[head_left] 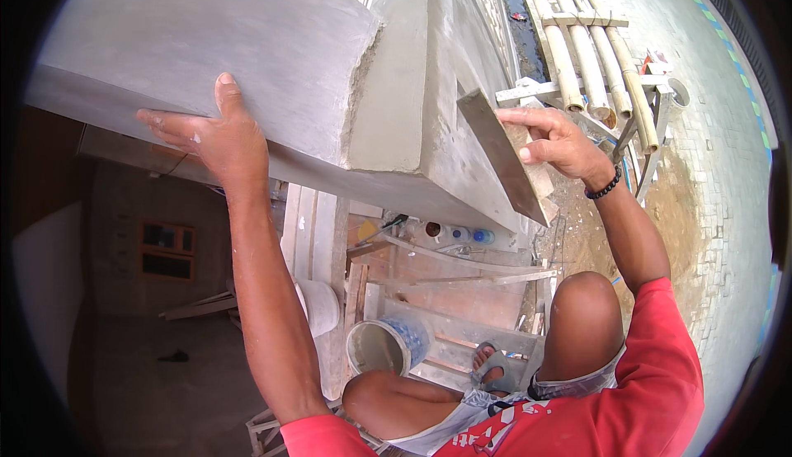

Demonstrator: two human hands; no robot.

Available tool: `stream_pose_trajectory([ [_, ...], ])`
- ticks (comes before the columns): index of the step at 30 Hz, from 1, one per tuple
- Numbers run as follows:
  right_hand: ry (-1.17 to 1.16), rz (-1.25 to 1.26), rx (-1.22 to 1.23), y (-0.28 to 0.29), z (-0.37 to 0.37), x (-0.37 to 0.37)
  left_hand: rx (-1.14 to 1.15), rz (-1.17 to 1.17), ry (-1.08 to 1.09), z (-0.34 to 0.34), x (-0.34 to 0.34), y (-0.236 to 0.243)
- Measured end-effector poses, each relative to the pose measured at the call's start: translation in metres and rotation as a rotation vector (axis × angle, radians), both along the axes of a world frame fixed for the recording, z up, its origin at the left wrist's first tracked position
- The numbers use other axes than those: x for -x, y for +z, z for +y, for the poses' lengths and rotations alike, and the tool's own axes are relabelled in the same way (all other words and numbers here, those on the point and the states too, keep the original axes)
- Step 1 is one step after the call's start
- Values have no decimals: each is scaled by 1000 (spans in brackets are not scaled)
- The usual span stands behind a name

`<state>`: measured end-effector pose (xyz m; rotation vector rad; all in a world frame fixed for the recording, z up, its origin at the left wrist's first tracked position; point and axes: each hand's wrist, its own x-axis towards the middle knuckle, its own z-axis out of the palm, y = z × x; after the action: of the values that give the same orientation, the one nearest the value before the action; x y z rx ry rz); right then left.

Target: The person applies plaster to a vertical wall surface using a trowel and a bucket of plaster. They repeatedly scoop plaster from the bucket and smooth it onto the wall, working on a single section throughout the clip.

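My left hand (pixel 219 139) rests on the edge of a grey plastered concrete slab (pixel 198 36), fingers extended and thumb lying on the smooth surface. A rougher strip of fresh plaster (pixel 392 86) forms the corner to its right. My right hand (pixel 557 143) grips a long flat float (pixel 499 152) with a dark blade and pale back, tilted beside the side face of that corner; I cannot tell whether the blade touches it.
Bamboo poles (pixel 594 69) lie on a wooden frame at upper right, beside a paved lane (pixel 718 209). Below me are scaffold planks (pixel 462 271), a bucket (pixel 388 341) and my bent legs. A shadowed room (pixel 157 350) lies at lower left.
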<state>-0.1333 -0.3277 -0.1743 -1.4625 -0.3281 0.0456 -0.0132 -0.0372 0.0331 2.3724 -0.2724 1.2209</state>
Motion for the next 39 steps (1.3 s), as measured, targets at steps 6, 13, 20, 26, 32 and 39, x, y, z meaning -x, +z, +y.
stream_pose_trajectory([
  [6,-319,-523,447,-3,17,-51,-6,-4,2,2,0,1],
  [13,-367,-542,561,-3,24,-72,-11,-23,-2,0,0,1],
  [20,-215,-381,764,-30,15,-53,-12,-30,8,3,0,0],
  [26,-359,-482,466,2,32,-62,27,-3,-7,1,3,0],
  [32,-129,-213,971,-13,14,-21,22,-29,-35,-1,1,-2],
  [39,-373,-504,845,114,-12,-24,62,-199,-28,4,-10,-13],
])
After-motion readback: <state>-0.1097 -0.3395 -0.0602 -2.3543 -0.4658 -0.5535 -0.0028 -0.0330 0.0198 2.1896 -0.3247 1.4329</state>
